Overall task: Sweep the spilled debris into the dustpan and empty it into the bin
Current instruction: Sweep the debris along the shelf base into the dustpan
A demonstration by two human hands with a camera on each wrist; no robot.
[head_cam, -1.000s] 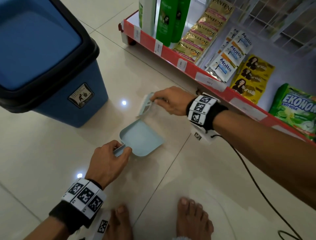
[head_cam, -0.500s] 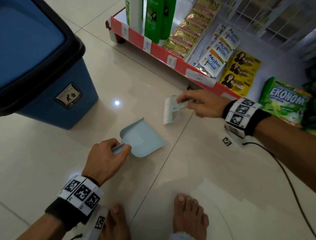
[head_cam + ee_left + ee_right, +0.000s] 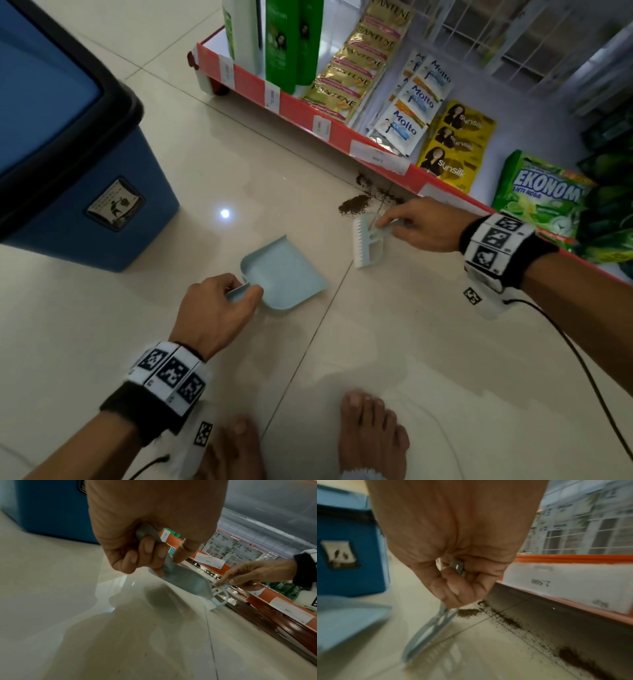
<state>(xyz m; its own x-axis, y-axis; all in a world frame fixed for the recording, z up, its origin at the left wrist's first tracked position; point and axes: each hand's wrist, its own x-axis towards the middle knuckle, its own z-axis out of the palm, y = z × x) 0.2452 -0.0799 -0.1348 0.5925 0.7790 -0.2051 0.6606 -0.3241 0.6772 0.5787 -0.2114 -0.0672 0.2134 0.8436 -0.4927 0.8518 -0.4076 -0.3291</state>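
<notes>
So from my end: left hand has its grip wrapped around the handle of the pale blue dustpan, thumb on top, fingers curled under. In the left wrist view the pan looks tipped, front lip down by the floor tiles. Right hand pinches the handle of the little matching brush, white bristles pointing toward the pan, just beside its far corner. The debris, brown and grainy like coffee grounds, sits right beyond the brush, with more strung along the foot of the red-edged shelf. Nothing in the pan that I can see. The blue bin with the black rim stands off to the left, well apart from the spill.
</notes>
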